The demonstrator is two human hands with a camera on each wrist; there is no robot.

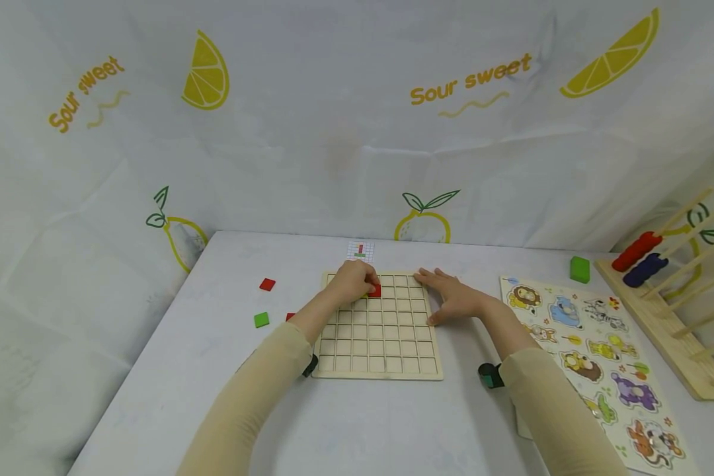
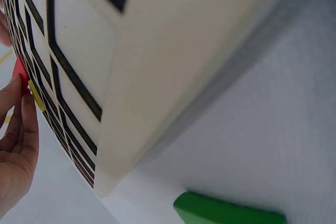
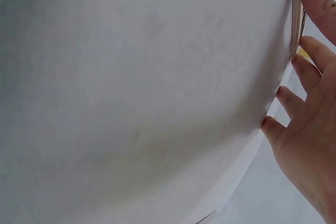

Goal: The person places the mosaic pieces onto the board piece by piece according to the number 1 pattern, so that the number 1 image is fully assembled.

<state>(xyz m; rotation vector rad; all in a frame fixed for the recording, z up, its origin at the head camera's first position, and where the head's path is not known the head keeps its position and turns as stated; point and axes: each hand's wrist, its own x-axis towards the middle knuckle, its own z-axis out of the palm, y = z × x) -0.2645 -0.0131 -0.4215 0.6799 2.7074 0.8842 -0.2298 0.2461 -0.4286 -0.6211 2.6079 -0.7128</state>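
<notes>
A wooden grid board (image 1: 387,330) lies flat on the table. At its far side my left hand (image 1: 352,281) pinches a red square tile (image 1: 376,291) between thumb and fingers, over the cells. Beside that tile is a yellow tile (image 2: 37,96), partly covered by the fingers in the head view. My right hand (image 1: 458,297) has its fingers spread along the board's right edge; in the right wrist view its thumb and index finger touch that edge. Just beyond the board lies a small printed card (image 1: 361,251) with a coloured block pattern on a grid.
Left of the board are a loose red tile (image 1: 267,284), a green tile (image 1: 262,320) and another red tile (image 1: 290,317) partly behind the left arm. An animal puzzle board (image 1: 565,344), a green block (image 1: 580,270) and a wooden peg rack (image 1: 660,317) stand at right.
</notes>
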